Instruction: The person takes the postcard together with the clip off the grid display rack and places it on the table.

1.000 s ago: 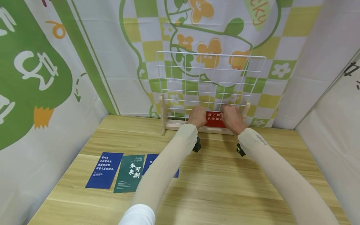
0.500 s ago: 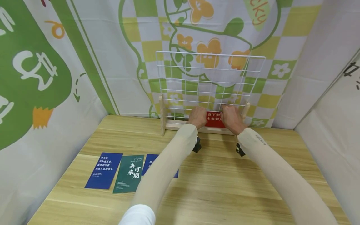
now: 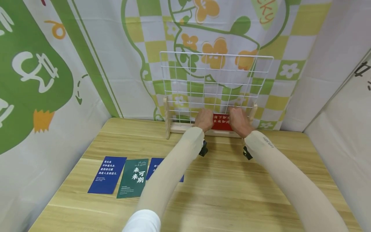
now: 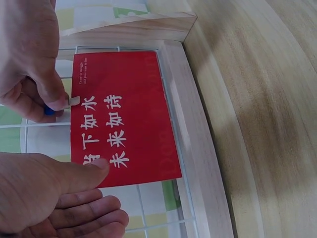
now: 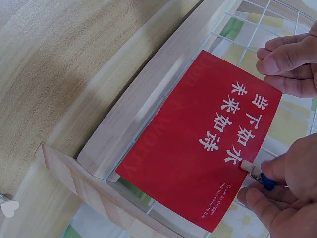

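Note:
A red card (image 3: 222, 121) with white characters stands against the lower part of a white wire grid (image 3: 217, 54). At the card's upper left corner, my left hand (image 3: 204, 120) pinches it, thumb in front and fingers behind, as the left wrist view shows. My right hand (image 3: 239, 121) pinches a small clip (image 5: 267, 181) with a blue part between thumb and fingers. The clip's pale tip (image 5: 247, 166) lies over the card's upper edge, near its right end. In the head view the clip is hidden behind the right hand.
The grid stands in a wooden base (image 3: 176, 128) at the table's back edge. On the table (image 3: 232, 193) at left lie a blue card (image 3: 107, 175), a green card (image 3: 133, 178) and another blue card (image 3: 153, 166), partly under the left forearm. A white heart-shaped piece (image 5: 9, 208) shows in the right wrist view.
Both hands stay at the red card in nearly the same place. The right hand has shifted very slightly, and a little more of the card's writing shows.

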Tool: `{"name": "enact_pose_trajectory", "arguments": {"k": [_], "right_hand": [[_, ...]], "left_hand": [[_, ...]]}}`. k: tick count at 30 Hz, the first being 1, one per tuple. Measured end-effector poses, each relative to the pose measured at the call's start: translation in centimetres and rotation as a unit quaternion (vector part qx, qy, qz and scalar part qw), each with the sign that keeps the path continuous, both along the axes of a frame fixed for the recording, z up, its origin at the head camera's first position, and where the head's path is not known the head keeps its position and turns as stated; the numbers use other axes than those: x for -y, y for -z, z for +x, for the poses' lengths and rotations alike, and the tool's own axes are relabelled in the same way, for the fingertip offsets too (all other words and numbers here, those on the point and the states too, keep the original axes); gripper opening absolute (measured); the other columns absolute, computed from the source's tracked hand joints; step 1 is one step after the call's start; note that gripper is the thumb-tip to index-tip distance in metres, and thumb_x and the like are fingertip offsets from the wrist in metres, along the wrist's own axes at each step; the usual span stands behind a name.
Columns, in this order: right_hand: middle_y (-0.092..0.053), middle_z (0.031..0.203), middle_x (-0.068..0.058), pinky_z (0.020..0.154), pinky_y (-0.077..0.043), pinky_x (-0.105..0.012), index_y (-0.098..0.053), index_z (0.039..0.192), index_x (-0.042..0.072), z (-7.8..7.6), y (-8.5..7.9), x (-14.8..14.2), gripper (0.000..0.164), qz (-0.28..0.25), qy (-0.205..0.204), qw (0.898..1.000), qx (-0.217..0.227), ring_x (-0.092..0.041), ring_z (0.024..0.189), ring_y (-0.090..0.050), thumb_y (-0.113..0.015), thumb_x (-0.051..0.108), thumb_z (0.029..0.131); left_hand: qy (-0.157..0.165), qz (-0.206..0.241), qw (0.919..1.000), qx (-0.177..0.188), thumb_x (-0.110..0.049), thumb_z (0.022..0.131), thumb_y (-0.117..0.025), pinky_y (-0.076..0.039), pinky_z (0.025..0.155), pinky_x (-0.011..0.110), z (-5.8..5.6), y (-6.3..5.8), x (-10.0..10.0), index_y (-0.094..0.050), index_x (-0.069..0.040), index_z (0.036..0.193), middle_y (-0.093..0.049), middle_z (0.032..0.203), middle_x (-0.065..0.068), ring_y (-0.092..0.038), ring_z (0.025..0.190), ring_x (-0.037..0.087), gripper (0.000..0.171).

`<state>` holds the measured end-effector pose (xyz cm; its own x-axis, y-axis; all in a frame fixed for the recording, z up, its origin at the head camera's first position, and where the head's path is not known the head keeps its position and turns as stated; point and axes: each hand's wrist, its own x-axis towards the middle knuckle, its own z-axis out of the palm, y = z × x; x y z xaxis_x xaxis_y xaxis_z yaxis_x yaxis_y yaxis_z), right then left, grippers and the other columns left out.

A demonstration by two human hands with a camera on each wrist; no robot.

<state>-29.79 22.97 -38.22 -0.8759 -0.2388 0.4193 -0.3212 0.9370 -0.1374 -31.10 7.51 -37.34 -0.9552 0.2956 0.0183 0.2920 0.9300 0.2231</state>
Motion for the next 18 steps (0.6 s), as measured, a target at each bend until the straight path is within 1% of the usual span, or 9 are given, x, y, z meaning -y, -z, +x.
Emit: {"name": "enact_pose_trajectory", "arguments": {"k": [3, 8, 13, 14, 18], "right_hand": [[-0.062, 0.065, -0.019, 0.053, -0.050, -0.042, -0.057, 0.072, -0.002, 0.0, 0.0, -0.1, 0.021, 0.001, 0.002, 1.000, 0.002, -0.035, 0.060, -0.060, -0.041, -0.016, 0.070], [-0.065, 0.068, -0.018, 0.056, -0.051, -0.043, -0.061, 0.076, -0.001, -0.2, -0.1, -0.2, 0.023, -0.002, 0.006, 1.000, 0.013, -0.035, 0.065, -0.063, -0.042, -0.014, 0.075], [-0.064, 0.067, -0.019, 0.057, -0.051, -0.045, -0.061, 0.074, -0.002, -0.4, -0.1, -0.2, 0.025, -0.007, -0.002, 1.000, -0.003, -0.037, 0.065, -0.063, -0.040, -0.015, 0.074], [-0.064, 0.065, -0.019, 0.054, -0.050, -0.044, -0.060, 0.072, -0.001, -0.4, -0.1, -0.2, 0.025, -0.006, -0.005, 1.000, -0.017, -0.037, 0.063, -0.062, -0.039, -0.014, 0.072], [-0.063, 0.065, -0.018, 0.054, -0.049, -0.045, -0.060, 0.072, 0.000, -0.3, -0.2, -0.1, 0.025, -0.009, -0.003, 1.000, -0.016, -0.037, 0.062, -0.061, -0.039, -0.014, 0.072]], "left_hand": [[-0.003, 0.015, 0.9999, -0.006, 0.000, 0.085, -0.052, -0.052, 0.066, 0.028, -0.1, 0.2, 0.0, -0.061, -0.010, 0.069, -0.067, 0.082, 0.003, -0.060, 0.079, 0.015, 0.021], [-0.012, 0.049, 0.9984, -0.025, -0.003, 0.085, -0.053, -0.054, 0.070, 0.031, -0.4, 0.7, 0.2, -0.063, -0.008, 0.068, -0.069, 0.086, 0.006, -0.064, 0.082, 0.020, 0.021], [-0.016, 0.055, 0.9975, -0.040, -0.008, 0.085, -0.055, -0.054, 0.072, 0.033, -0.7, 1.0, 0.3, -0.065, -0.009, 0.070, -0.069, 0.088, 0.006, -0.065, 0.084, 0.022, 0.019], [-0.017, 0.054, 0.9975, -0.043, -0.009, 0.086, -0.056, -0.054, 0.073, 0.033, -0.8, 1.1, 0.3, -0.066, -0.009, 0.071, -0.070, 0.088, 0.006, -0.066, 0.085, 0.022, 0.018], [-0.021, 0.056, 0.9974, -0.040, -0.014, 0.087, -0.059, -0.054, 0.073, 0.033, -0.9, 1.1, 0.2, -0.068, -0.010, 0.075, -0.070, 0.089, 0.006, -0.066, 0.087, 0.023, 0.015]]}}
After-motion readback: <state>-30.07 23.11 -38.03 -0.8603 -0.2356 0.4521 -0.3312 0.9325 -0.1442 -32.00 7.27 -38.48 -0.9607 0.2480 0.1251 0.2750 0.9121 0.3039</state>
